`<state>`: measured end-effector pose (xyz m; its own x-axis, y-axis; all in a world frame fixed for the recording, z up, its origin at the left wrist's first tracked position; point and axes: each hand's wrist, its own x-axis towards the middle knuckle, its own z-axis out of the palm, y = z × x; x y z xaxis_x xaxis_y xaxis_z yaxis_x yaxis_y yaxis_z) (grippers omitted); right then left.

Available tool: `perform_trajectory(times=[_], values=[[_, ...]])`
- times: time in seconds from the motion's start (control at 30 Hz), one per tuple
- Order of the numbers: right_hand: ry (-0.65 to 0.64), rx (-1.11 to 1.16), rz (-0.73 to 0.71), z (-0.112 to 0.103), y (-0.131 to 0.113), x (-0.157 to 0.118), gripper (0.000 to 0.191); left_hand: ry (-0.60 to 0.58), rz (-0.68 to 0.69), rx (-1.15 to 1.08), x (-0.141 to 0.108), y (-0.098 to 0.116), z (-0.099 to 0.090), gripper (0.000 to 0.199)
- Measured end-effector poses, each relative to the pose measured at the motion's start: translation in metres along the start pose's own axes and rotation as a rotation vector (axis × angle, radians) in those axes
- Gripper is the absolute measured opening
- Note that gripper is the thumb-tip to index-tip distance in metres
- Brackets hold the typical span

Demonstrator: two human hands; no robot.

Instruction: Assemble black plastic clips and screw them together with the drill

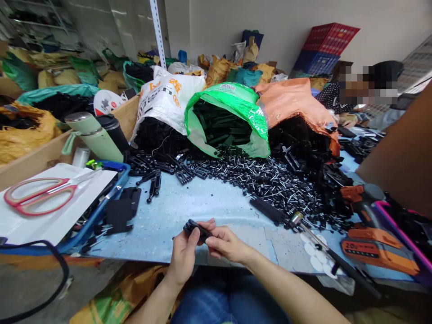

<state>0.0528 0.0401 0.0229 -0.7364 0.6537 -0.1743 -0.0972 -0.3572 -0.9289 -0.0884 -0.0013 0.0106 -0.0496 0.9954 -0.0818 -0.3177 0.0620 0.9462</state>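
Note:
My left hand [183, 253] and my right hand [227, 242] meet over the front edge of the blue table, both closed on one small black plastic part [197, 228]. The left thumb presses on top of the part. My right fingers pinch its other end and hide some of it. Beyond the hands lies a wide heap of black-headed screws [266, 180]. Several black plastic pieces [184, 173] are strewn along its left side. A longer black bar [268, 210] rests at the heap's front edge.
A white sack [168, 96], a green sack [222, 96] and an orange sack [293, 96] spill black parts at the back. Scissors [43, 193] lie on a blue tray [123, 173] at left. An orange-black power tool [378, 249] is at right. Another person [337, 96] sits far right.

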Motion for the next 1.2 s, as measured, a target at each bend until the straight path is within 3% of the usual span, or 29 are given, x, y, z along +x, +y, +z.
perform_trajectory(times=[0.23, 0.37, 0.43, 0.5, 0.57, 0.63, 0.7, 0.8, 0.93, 1.2], values=[[0.136, -0.102, -0.038, 0.001, 0.022, -0.012, 0.049, 0.077, -0.158, -0.226, -0.003, 0.0, 0.027, 0.036], [0.117, -0.515, -0.031, -0.027, 0.013, -0.032, 0.048, 0.11, -0.22, -0.229, -0.002, -0.002, 0.028, 0.037], [0.336, -0.922, -0.107, -0.06, 0.001, -0.047, 0.042, 0.185, -0.15, -0.167, 0.001, -0.002, 0.023, 0.036], [0.672, -1.344, -0.181, -0.099, -0.01, -0.064, 0.042, 0.239, -0.055, -0.078, 0.004, 0.001, 0.019, 0.035], [0.819, -1.652, -0.179, -0.133, -0.017, -0.079, 0.037, 0.225, -0.02, -0.022, 0.005, 0.005, 0.017, 0.038], [0.79, -1.813, -0.157, -0.154, -0.021, -0.088, 0.031, 0.159, -0.04, 0.009, 0.005, 0.008, 0.021, 0.042], [0.752, -1.865, -0.149, -0.159, -0.02, -0.091, 0.032, 0.078, -0.069, 0.058, 0.004, 0.009, 0.028, 0.045], [0.739, -1.859, -0.147, -0.147, -0.014, -0.089, 0.038, 0.006, -0.102, 0.15, 0.002, 0.007, 0.038, 0.049], [0.62, -1.795, -0.164, -0.129, 0.001, -0.09, 0.053, 0.001, -0.104, 0.203, 0.002, 0.001, 0.041, 0.055], [0.448, -1.637, -0.172, -0.121, 0.017, -0.106, 0.037, 0.024, -0.143, 0.246, 0.002, -0.009, 0.039, 0.056]])
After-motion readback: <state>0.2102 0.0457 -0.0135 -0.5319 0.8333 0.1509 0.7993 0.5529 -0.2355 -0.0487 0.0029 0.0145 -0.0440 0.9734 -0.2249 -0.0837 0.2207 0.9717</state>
